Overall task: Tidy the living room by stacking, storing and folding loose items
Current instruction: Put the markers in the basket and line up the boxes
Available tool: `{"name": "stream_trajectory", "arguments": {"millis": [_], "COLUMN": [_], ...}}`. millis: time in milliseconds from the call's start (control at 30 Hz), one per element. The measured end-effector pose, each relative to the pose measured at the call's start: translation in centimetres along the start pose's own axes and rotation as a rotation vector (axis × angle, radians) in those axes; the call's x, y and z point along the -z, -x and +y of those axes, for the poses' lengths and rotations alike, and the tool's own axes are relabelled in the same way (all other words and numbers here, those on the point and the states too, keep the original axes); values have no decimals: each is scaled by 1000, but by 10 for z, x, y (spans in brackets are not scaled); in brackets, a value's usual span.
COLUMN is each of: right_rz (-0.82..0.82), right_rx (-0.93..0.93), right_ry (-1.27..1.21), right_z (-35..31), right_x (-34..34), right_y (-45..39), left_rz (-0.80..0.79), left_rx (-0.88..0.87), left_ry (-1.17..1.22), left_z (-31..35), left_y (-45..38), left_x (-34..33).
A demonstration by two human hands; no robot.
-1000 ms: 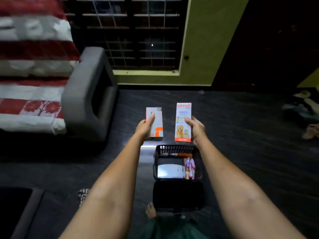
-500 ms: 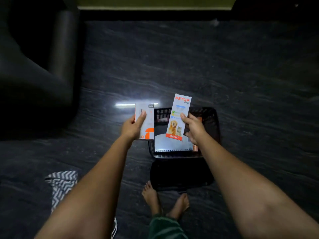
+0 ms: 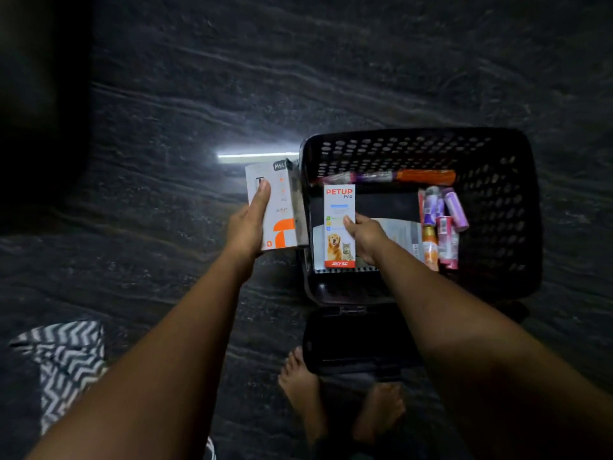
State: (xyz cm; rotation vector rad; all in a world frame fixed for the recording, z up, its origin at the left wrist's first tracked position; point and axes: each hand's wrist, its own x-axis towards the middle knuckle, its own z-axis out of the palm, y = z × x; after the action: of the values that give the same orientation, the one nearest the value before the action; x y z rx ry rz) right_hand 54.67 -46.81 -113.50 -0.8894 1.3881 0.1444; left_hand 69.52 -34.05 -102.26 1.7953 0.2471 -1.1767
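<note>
Two boxes up at once over a dark streaked floor [image 3: 365,78]. Left hand [image 3: 247,227] wrapped round the white box with the orange mark [image 3: 282,207], thumb laid flat up its front face, fingers hidden behind: a firm grip, box upright, held just outside the left wall of the black perforated basket [image 3: 497,167]. Right hand [image 3: 366,239] pinching the tall PETUP Pro box [image 3: 339,200], thumb on the front edge, fingers curled behind, box upright with the dog and cat picture at its lower end, held over the basket's left side. Cannot tell whether its bottom touches anything inside.

Down in the basket: a long orange and purple packet [image 3: 398,176] lying along the far wall, a cluster of small purple, pink and orange tubes [image 3: 441,220] bunched on the right, a pale notebook with a spiral edge [image 3: 398,232] flat on the bottom, partly under the right hand. Black lid [image 3: 351,343] flat on the floor just near the basket. Bare feet [image 3: 305,386] beside it. Zigzag black-and-white cloth [image 3: 66,356] at lower left, well apart from the basket. Bright strip of reflected light [image 3: 255,156] on the floor just beyond the white box.
</note>
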Motion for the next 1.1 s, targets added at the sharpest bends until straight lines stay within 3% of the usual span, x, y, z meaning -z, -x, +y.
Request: {"name": "stream_trajectory", "arguments": {"millis": [233, 500, 633, 767, 900, 1100], "right_rz": [83, -184, -39, -15, 33, 149], "right_rx": [34, -165, -87, -64, 1, 42], "right_ry": [174, 281, 278, 149, -21, -145], "right_z": [12, -16, -29, -43, -48, -46], "right_x": [-21, -18, -8, 24, 61, 128], "right_y": [-13, 9, 31, 58, 72, 74], "left_rz": [-105, -103, -82, -154, -177, -229], "left_rx": [-33, -86, -180, -234, -154, 28], "left_ry": [61, 20, 13, -26, -17, -299], "left_z": [-7, 0, 14, 34, 33, -22], "left_y": [-2, 13, 32, 54, 51, 27], "left_x": [-2, -1, -14, -48, -99, -175]}}
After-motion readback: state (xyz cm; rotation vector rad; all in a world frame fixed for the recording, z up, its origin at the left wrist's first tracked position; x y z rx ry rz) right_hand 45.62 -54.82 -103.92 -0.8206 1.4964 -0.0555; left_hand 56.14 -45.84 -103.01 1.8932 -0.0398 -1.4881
